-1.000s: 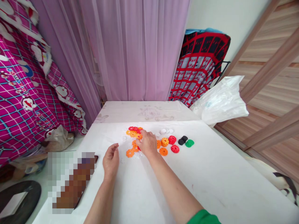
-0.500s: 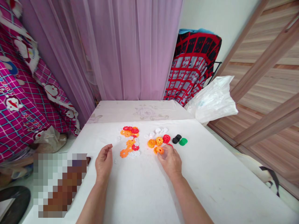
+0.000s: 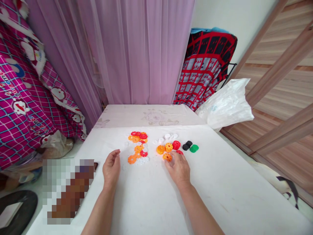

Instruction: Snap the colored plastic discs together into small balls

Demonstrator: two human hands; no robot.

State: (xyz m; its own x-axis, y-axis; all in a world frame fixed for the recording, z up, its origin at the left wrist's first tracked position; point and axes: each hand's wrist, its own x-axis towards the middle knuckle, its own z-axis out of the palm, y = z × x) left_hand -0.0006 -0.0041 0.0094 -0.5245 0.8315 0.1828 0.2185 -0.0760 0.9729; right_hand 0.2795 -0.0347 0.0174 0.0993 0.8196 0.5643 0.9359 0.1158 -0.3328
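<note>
A: ok so what's the right hand [image 3: 178, 168] up to?

B: It's down by the near orange discs [image 3: 167, 157], thumb on their near side, fingers on the right, so the gap is pretty narrow. Honestly can't tell if it's really gripping them. Part of a red disc [image 3: 179, 152] peeks out just past the fingers on the far side.

A: and the left hand [image 3: 111, 168]?

B: Over on the left, above the table [image 3: 146, 199], fingers loosely curled, so not wide. Nothing in it that I can see. The mixed pile [image 3: 139, 148] is near it, to the right and a bit farther out: orange, red and white discs, overlapping. There's also a faint pale disc [image 3: 126, 143] left of that pile.

A: what else is around the right one?

B: Just beyond it there's a row: two orange stacks [image 3: 160, 149], then a red stack [image 3: 176, 145]. Farther right are the black discs [image 3: 187, 145], with the green disc [image 3: 194, 148] beside them. The white discs [image 3: 167, 137] lie in a line on the far side of that row.

A: and that big white thing?

B: Plastic bag [image 3: 227, 104], at the table's far right corner. Purple curtain [image 3: 141, 52] hangs behind everything.
</note>
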